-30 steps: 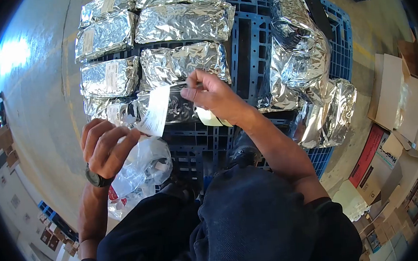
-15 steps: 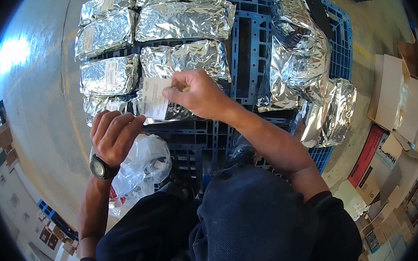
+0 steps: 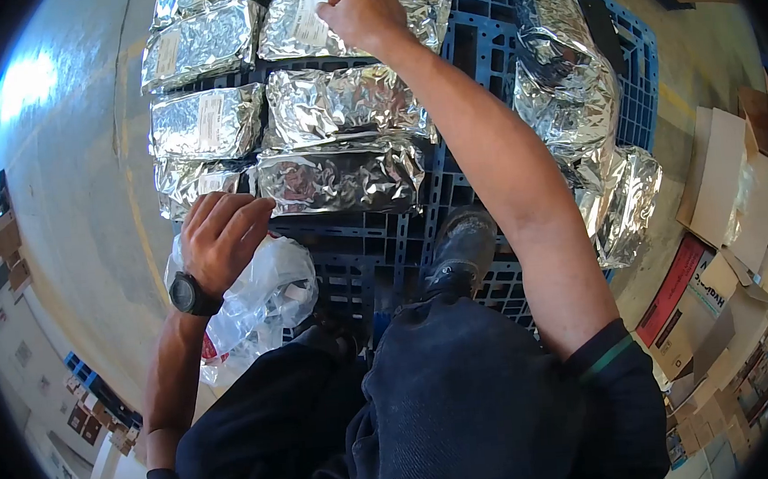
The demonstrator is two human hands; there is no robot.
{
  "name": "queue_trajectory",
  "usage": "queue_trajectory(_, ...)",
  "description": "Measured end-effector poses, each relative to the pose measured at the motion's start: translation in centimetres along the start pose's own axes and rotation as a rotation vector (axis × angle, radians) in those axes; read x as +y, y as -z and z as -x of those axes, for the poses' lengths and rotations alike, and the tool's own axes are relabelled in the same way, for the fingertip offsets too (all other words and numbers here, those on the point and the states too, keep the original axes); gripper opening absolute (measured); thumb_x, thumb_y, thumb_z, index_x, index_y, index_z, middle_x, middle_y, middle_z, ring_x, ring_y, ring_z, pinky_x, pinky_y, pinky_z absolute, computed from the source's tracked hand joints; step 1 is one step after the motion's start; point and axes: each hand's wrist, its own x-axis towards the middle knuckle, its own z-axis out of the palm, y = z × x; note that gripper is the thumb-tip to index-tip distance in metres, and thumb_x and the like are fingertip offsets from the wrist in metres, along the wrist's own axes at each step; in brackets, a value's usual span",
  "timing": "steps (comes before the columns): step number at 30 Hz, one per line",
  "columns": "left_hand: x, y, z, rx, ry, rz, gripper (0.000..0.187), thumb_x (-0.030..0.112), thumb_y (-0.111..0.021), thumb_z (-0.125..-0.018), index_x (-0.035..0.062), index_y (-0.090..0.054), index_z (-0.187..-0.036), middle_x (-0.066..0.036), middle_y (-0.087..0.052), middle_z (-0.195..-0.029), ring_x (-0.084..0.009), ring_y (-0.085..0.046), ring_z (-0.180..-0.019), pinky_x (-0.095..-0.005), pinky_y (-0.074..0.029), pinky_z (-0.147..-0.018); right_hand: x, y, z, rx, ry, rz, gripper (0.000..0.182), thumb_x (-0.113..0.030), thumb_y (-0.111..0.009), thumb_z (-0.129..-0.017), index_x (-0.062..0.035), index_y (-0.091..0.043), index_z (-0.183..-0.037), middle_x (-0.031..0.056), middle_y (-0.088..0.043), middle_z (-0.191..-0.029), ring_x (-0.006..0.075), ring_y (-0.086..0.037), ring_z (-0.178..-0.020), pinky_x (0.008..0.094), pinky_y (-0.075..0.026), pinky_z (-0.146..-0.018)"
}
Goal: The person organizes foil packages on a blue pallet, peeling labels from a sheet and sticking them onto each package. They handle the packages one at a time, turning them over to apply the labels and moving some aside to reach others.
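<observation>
- Head view, right hand (image 3: 364, 14): closed at thumb and fingers on the right edge of a white label (image 3: 310, 19), which lies over a silver pack (image 3: 285, 33) towards the far edge of the blue pallet (image 3: 487, 32).
- Head view, left hand (image 3: 219, 242): fingers loosely bent, close to the near end of the nearest middle pack (image 3: 344, 180); whether anything is pinched there, cannot tell.
- Step in hand, as judged: placing of the label, upright along its pack.
- Move called for, as judged: label kept straight, smoothed from its held edge over the crinkled foil, without dragging.
- Left-hand column, by the pallet's left edge: foil packs, one with a printed label (image 3: 209, 121).
- Middle column: two nearer packs, no label visible on top.
- Towards the pallet's right edge: stacked foil packs (image 3: 565, 93); a dark flat item (image 3: 599, 33) beside them.
- Nearer the person: clear plastic bag (image 3: 271, 283), crumpled, beside a dark boot (image 3: 465, 247).
</observation>
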Motion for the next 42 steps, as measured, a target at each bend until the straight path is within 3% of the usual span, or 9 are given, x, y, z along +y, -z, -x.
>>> queue_trajectory(5, -0.3, -0.2, -0.3, -0.016, 0.024, 0.057, 0.025, 0.0, -0.078, -0.071, 0.0074, -0.069, -0.093, -0.005, -0.066, -0.083, -0.0225, -0.064, -0.073, -0.035, -0.05, -0.066, 0.4, -1.2, -0.2, 0.031, 0.091, 0.299, 0.04, -0.028, -0.069, -0.085, 0.0023, -0.066, -0.111, 0.0223, -0.069, -0.087, 0.0382, -0.068, -0.083, 0.0482, -0.053, -0.075)
queue_trajectory(10, -0.4, -0.4, -0.5, -0.021, 0.025, 0.095, 0.023, -0.001, -0.078, -0.073, 0.0068, -0.069, -0.093, -0.007, -0.067, -0.083, -0.0228, -0.064, -0.073, -0.0353, -0.051, -0.066, -1.2, 0.9, 0.7, -0.075, 0.041, 0.359, 0.09, -0.044, -0.07, -0.085, -0.0018, -0.027, -0.152, 0.0213, -0.07, -0.093, 0.0339, -0.069, -0.088, 0.0474, -0.055, -0.075)
queue_trajectory(11, -0.4, -0.4, -0.4, -0.02, 0.026, 0.094, 0.023, -0.001, -0.078, -0.073, 0.0068, -0.069, -0.093, -0.007, -0.067, -0.083, -0.0228, -0.064, -0.073, -0.0353, -0.051, -0.066, -0.6, 0.0, 0.8, -0.074, 0.042, 0.359, 0.09, -0.044, -0.07, -0.085, -0.0018, -0.027, -0.152, 0.0213, -0.07, -0.093, 0.0339, -0.069, -0.088, 0.0474, -0.055, -0.075)
queue_trajectory(13, -0.2, -0.5, -0.4, -0.027, 0.067, 0.149, 0.025, -0.002, -0.076, -0.074, 0.0061, -0.068, -0.096, -0.007, -0.066, -0.083, -0.0233, -0.064, -0.073, -0.0357, -0.051, -0.066, 0.6, -1.9, 1.4, 0.089, 0.251, 0.493, 0.032, -0.039, -0.058, -0.095, -0.0195, -0.065, -0.12, 0.0119, -0.069, -0.071, 0.0278, -0.069, -0.065, 0.045, -0.055, -0.06)
queue_trajectory(17, -0.2, -0.6, -0.2, -0.086, 0.135, 0.232, 0.029, -0.004, -0.074, -0.075, 0.0057, -0.067, -0.101, -0.008, -0.064, -0.084, -0.0236, -0.063, -0.072, -0.0355, -0.051, -0.065, -0.4, -1.9, 3.4, -0.207, 0.305, 0.631, 0.044, -0.043, -0.048, -0.097, -0.0333, -0.051, -0.14, 0.0063, -0.07, -0.074, 0.0204, -0.069, -0.065, 0.0393, -0.055, -0.057)
queue_trajectory(24, 0.0, -0.6, -0.3, -0.13, 0.2, 0.299, 0.034, -0.006, -0.059, -0.086, 0.0041, -0.058, -0.118, -0.013, -0.058, -0.088, -0.0298, -0.06, -0.08, -0.0392, -0.049, -0.074, 1.6, -1.1, 2.5, -0.286, 0.526, 0.658, 0.044, -0.056, -0.043, -0.097, -0.0456, -0.049, -0.139, 0.0095, -0.065, -0.066, 0.0226, -0.067, -0.06, 0.0384, -0.057, -0.064)
queue_trajectory(30, 0.5, -0.9, 0.4, -0.241, 0.43, 0.624, 0.026, -0.002, -0.049, -0.095, 0.0015, -0.053, -0.121, -0.012, -0.066, -0.089, -0.0273, -0.066, -0.079, -0.036, -0.052, -0.075, 2.1, -1.6, 2.3, -0.139, 0.25, 0.426, 0.046, -0.057, -0.053, -0.094, -0.0286, -0.064, -0.127, 0.0097, -0.065, -0.067, 0.0215, -0.069, -0.069, 0.0399, -0.057, -0.074)
queue_trajectory(36, 0.5, 0.1, -0.2, -0.347, 0.722, 0.777, 0.015, 0.016, -0.065, -0.095, 0.0009, -0.062, -0.098, -0.007, -0.074, -0.082, -0.0109, -0.069, -0.073, -0.0267, -0.053, -0.064, -1.7, -1.9, 15.8, -0.516, 0.224, -0.59, 0.027, -0.032, -0.067, -0.092, -0.006, -0.071, -0.1, 0.0081, -0.068, -0.077, 0.0135, -0.06, -0.069, 0.0312, -0.049, -0.068)
queue_trajectory(42, 1.2, -1.2, 0.2, -0.341, 0.941, 1.085, 0.019, 0.02, -0.065, -0.096, 0.0026, -0.058, -0.093, -0.007, -0.07, -0.079, -0.0089, -0.065, -0.067, -0.0237, -0.05, -0.058, -1.3, -2.8, 21.3, -0.586, -0.071, -0.945, 0.022, -0.02, -0.066, -0.095, 0.0011, -0.068, -0.098, 0.0035, -0.069, -0.084, 0.0069, -0.058, -0.077, 0.025, -0.047, -0.069)
